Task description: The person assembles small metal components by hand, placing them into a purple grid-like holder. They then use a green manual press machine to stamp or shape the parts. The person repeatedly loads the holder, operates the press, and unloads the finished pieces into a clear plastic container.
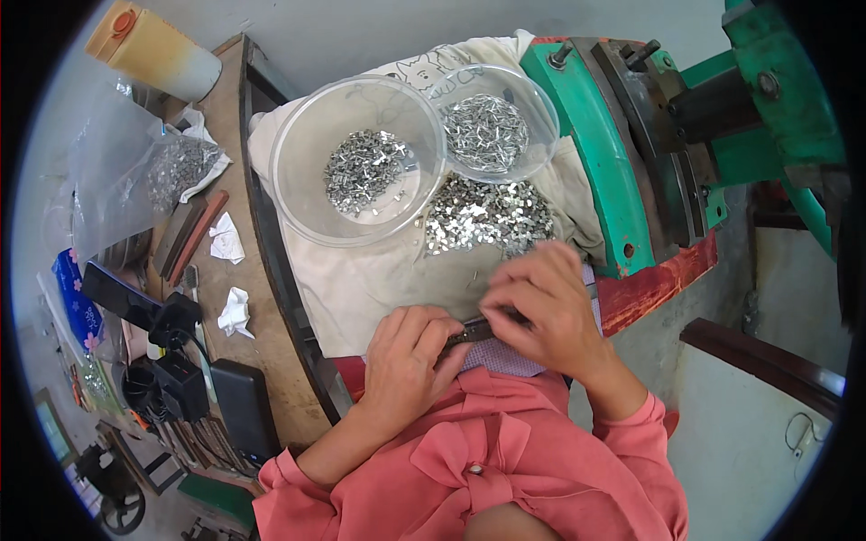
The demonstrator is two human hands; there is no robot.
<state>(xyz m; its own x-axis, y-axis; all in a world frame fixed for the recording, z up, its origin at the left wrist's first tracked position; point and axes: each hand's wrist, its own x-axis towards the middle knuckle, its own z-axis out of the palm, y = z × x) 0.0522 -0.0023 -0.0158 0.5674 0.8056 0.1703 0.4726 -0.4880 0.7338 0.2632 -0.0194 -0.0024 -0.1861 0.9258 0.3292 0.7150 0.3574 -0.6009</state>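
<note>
A narrow dark metal bar (467, 333) lies across the near edge of the cloth, close to my body. My left hand (401, 356) is closed around its left end, thumb along the near side. Over the bar's right end is my right hand (544, 311), fingers curled and pinched, partly smeared by motion; whatever its fingertips hold is too small to make out. Just beyond both hands, a loose heap of small shiny metal pieces (487, 216) sits on the cloth. Behind it stand a large clear tub (298, 194) of small metal pieces and a smaller clear tub (544, 135) of thin metal pins.
A green press-like machine (591, 153) stands at the right. Under the work lies a pale cloth (329, 288). The wooden bench (271, 361) at left carries a plastic bag (117, 171), crumpled paper (234, 313), a black box (244, 410) and a yellowish jug (162, 54).
</note>
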